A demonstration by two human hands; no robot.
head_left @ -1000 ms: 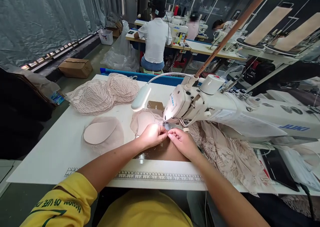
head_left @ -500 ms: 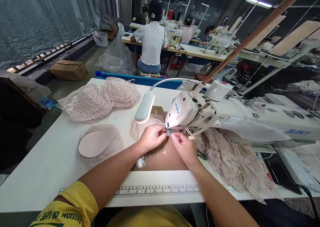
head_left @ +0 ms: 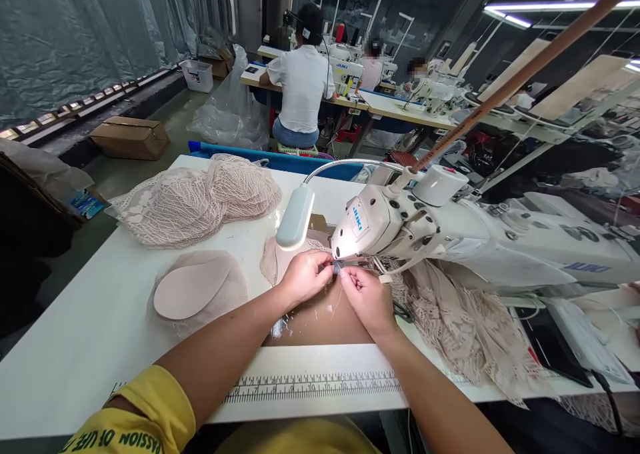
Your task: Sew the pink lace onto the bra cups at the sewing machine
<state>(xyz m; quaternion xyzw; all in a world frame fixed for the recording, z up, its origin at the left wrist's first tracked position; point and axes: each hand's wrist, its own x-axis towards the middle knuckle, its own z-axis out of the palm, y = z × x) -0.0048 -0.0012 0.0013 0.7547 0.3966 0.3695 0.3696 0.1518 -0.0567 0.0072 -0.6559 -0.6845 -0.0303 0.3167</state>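
Thread [head_left: 338, 302] is the thing I work with now: a thin pale strand that hangs from my fingers just under the head of the sewing machine [head_left: 385, 224]. My left hand [head_left: 306, 275] is closed in a pinch beside a small grey part [head_left: 338, 266] at the needle area; I cannot tell if it grips the part or only the thread end. My right hand [head_left: 367, 297] is also closed, the fingertips pinched together and nearly touching the left ones.

I judge that I am in the step of threading or fixing the thread at the needle, before any sewing. The next move needs very fine and steady fingers, because the strand is thin and the lamp [head_left: 295, 217] gives strong light only on a small place.

Under my hands lies a brown plate [head_left: 320, 324] on the white table [head_left: 90, 347]. Beige lace fabric [head_left: 460, 327] is bunched to the right, under the machine arm. To the left are a padded cup [head_left: 193, 287] and, further, a pile of lace cups [head_left: 200, 197]. A printed ruler [head_left: 310, 387] runs along the near table edge.
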